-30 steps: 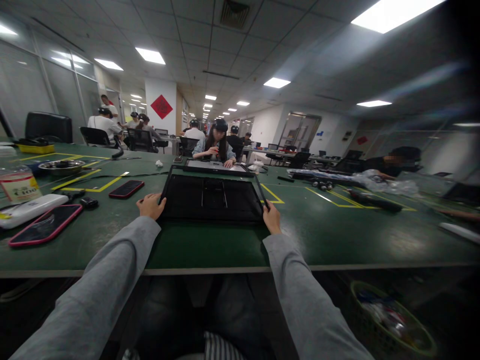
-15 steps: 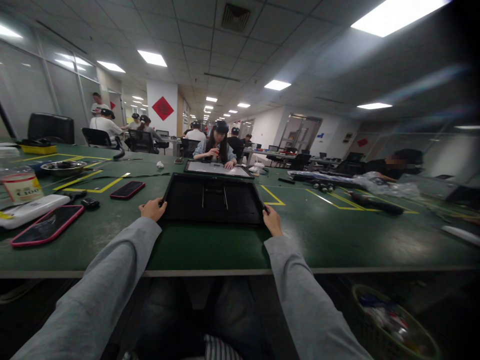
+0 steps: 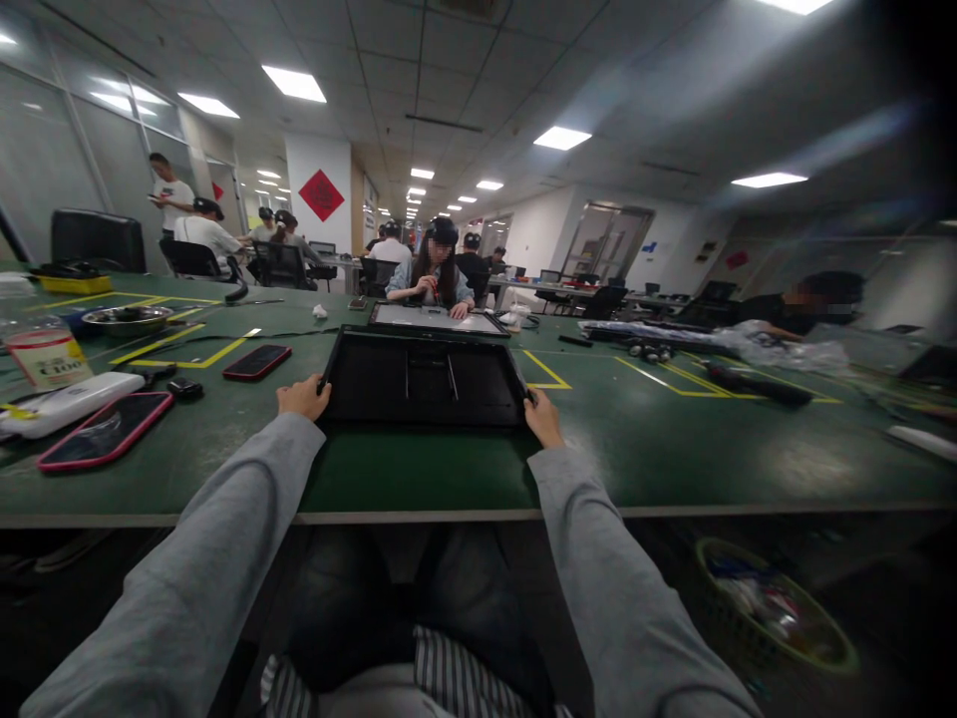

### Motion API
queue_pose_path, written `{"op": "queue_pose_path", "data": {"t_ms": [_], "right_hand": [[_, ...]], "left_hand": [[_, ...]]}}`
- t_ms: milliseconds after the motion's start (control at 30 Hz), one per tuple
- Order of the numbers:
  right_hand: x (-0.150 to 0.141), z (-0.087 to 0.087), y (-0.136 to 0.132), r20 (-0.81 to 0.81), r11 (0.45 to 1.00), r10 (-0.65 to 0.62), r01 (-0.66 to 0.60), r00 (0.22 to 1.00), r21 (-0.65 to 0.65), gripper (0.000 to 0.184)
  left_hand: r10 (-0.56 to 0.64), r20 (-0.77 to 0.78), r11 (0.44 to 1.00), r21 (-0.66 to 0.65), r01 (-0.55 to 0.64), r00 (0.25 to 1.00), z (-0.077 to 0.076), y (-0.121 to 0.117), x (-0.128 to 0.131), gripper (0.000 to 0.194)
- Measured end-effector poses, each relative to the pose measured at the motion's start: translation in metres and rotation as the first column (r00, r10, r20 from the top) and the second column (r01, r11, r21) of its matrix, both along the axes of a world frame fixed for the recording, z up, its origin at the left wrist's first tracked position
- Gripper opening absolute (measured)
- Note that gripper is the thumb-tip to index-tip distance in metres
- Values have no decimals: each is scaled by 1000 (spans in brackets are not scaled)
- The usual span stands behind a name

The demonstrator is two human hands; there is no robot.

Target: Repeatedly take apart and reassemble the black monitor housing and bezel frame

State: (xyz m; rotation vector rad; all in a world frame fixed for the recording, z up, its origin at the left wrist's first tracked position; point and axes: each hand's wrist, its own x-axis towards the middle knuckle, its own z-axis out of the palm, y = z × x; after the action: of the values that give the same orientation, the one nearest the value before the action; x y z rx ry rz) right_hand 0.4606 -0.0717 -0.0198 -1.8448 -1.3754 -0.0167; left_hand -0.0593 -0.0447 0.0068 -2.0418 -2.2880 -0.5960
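Note:
A flat black rectangular panel [image 3: 424,379] lies on the green table [image 3: 419,479] straight ahead of me. My left hand [image 3: 303,397] grips its near left corner, fingers curled over the edge. At the near right corner my right hand [image 3: 542,418] holds the panel the same way. Both grey sleeves reach over the table's front edge. Beyond the black panel lies a second panel [image 3: 438,319] with a pale face, in front of a seated person [image 3: 432,271].
Left of me lie a pink-cased phone [image 3: 105,430], a red-edged phone [image 3: 256,362], a white case [image 3: 67,401], a labelled jar [image 3: 46,351] and a metal bowl [image 3: 127,318]. Yellow tape lines [image 3: 673,382] mark the table. A green basket [image 3: 774,606] stands at floor level on the right. Other people work behind.
The black panel's far edge has come down, so it now lies flatter on the table. Both hands stay on its near corners. My view has tilted down slightly.

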Motion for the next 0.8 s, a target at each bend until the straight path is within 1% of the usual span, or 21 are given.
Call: {"op": "queue_pose_path", "data": {"t_ms": [133, 300, 433, 633, 800], "right_hand": [[-1, -1, 0, 6, 1000, 1, -1, 1000, 7, 44], [2, 0, -2, 3, 1000, 1, -1, 1000, -6, 45], [5, 0, -1, -22, 1000, -2, 1, 1000, -8, 44], [10, -2, 0, -37, 1000, -1, 0, 999, -26, 44], [9, -2, -1, -29, 1000, 3, -4, 1000, -27, 43]], "left_hand": [[-19, 78, 999, -31, 22, 997, 1, 1, -1, 57], [-37, 34, 999, -16, 37, 999, 0, 1, -2, 55], [-41, 61, 999, -7, 42, 997, -1, 1, -2, 53], [-30, 125, 997, -67, 38, 992, 0, 0, -2, 53], [-16, 133, 997, -76, 26, 991, 2, -1, -3, 51]]}}
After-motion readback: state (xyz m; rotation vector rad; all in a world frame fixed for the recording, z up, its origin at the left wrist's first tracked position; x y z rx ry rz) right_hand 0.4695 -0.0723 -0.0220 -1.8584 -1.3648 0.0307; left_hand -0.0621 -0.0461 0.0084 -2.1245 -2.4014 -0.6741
